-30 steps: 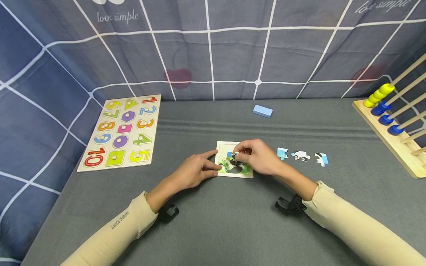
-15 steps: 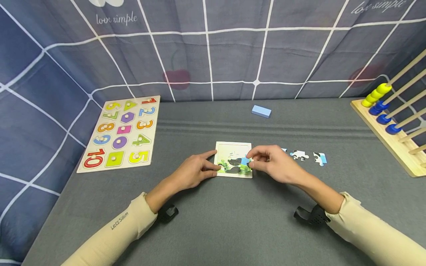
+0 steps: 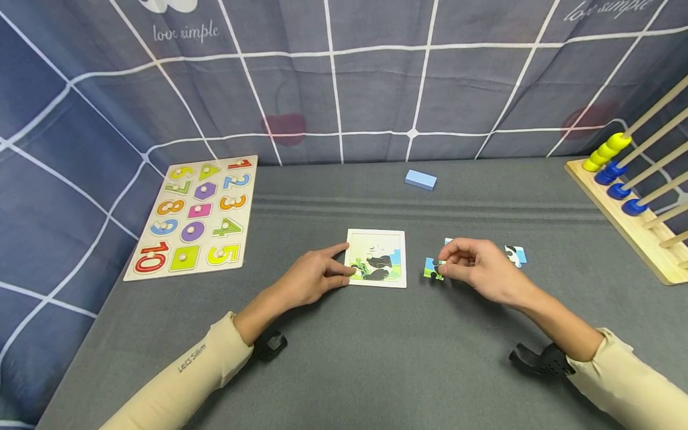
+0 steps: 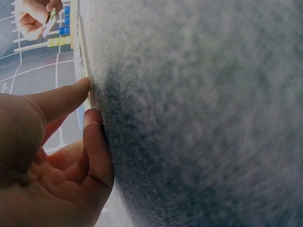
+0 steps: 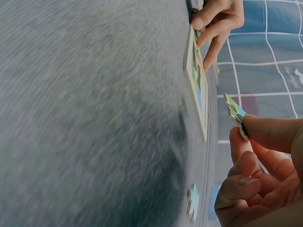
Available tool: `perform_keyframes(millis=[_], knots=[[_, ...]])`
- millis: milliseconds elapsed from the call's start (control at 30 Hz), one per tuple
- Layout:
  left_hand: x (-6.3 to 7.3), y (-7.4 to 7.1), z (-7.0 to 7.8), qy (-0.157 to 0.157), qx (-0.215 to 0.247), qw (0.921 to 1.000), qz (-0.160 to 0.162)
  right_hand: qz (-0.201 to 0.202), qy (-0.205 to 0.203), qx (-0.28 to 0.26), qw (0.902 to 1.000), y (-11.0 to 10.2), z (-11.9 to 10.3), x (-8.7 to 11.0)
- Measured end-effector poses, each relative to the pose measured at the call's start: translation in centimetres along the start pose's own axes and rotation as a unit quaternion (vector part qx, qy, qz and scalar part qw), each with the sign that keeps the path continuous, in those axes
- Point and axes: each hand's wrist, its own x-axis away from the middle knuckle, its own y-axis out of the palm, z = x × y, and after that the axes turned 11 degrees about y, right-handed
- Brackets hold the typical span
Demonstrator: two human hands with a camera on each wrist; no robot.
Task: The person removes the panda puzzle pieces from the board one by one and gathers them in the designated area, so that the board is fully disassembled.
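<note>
Centre: pale-rimmed square puzzle board with a black-and-white animal picture [image 3: 403, 263], flat on the dark grey fabric tabletop [image 3: 371, 358].
Pinch: right hand [image 3: 478, 269], thumb and finger gripping the right side of a blue-and-green interlocking puzzle piece with black marks [image 3: 432, 269].
Clearance: held piece off the tabletop, slightly tilted, right of the board and apart from it.
Bracing: left hand [image 3: 312, 276], extended fingers touching the board's left side.
Loose side: white, black and light-blue puzzle piece [image 3: 515, 255] beyond the right hand.
Handling (judgement): edge pinch could let the piece swivel; keep it level, knuckles clear of loose pieces, bracing light.
</note>
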Motion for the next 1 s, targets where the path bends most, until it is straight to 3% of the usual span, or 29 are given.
perform_keyframes(millis=[500, 1000], knots=[[0.0, 0.1, -0.2, -0.006, 0.01, 0.9999, 0.001, 0.0, -0.015, 0.047, 0.9988, -1.5, 2.5, 0.6], [0.0, 0.0, 0.0, 0.002, 0.002, 1.0, 0.001, 0.045, -0.018, 0.129, 0.9904, -1.4, 3.2, 0.2]])
